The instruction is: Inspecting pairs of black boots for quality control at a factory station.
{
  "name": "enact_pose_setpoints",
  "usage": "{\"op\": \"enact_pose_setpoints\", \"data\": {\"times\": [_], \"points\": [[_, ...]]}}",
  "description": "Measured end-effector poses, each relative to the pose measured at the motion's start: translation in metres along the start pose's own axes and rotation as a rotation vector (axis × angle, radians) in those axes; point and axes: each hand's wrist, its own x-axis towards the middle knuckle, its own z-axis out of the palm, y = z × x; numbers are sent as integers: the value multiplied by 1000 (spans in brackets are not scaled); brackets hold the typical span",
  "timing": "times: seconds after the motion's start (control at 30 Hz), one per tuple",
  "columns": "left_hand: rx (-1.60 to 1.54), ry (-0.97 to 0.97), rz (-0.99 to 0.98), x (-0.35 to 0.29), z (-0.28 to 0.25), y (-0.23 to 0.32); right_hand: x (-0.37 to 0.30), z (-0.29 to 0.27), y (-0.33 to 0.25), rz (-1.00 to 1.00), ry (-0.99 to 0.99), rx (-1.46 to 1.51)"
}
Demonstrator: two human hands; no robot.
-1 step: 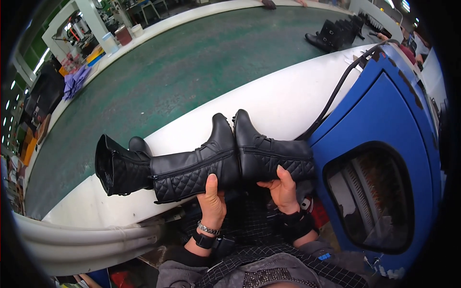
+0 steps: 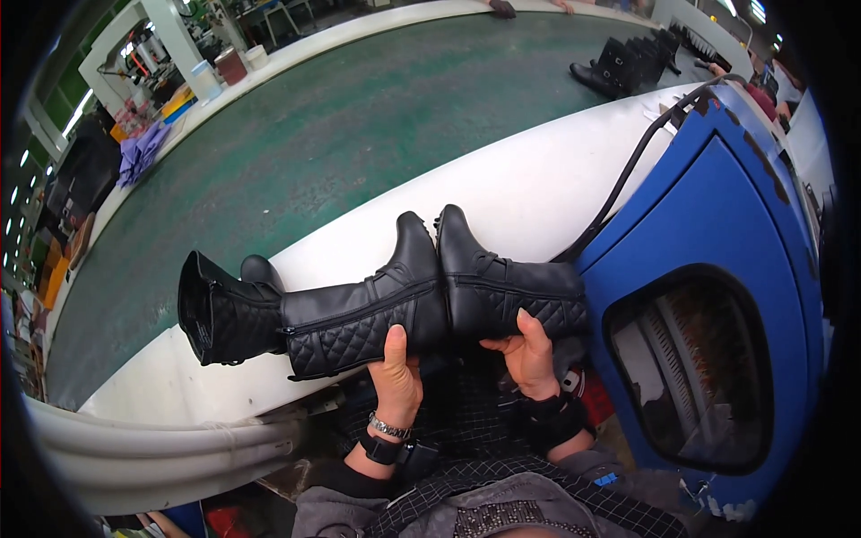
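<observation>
Two black tall boots with quilted shafts and side zippers lie end to end before me, heels together and toes pointing away. My left hand (image 2: 395,384) is closed on the near side of the left boot (image 2: 336,309), thumb on the quilting, fingers mostly hidden beneath. Likewise my right hand (image 2: 532,364) grips the right boot (image 2: 511,287), its thumb on the quilted shaft and its fingers partly under it. Beside the left boot's top, a third black boot (image 2: 235,309) stands with its shaft opening showing; another rounded black toe (image 2: 258,270) shows behind it.
A white ledge (image 2: 529,166) borders the green conveyor surface (image 2: 359,134). To my right stands a blue machine (image 2: 717,215) with a dark window and a black cable (image 2: 628,170). White tubes (image 2: 161,448) run at lower left. Several black boots (image 2: 619,67) stand far right, near other people.
</observation>
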Motion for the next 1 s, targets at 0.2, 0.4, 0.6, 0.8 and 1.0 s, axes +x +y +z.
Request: {"op": "enact_pose_setpoints", "data": {"times": [0.2,0.4,0.6,0.8,1.0], "points": [[-3,-2,-15,-1,1,1,-1,3,-1,2,6,2],[-26,-12,-13,0,-1,0,-2,5,-2,-1,8,-15],[-35,-15,-9,0,3,2,-1,4,-2,0,8,-14],[8,13,48,0,8,0,-3,11,-6,-11,23,-4],[103,54,112,5,4,-6,-2,16,-14,-40,79,-110]]}}
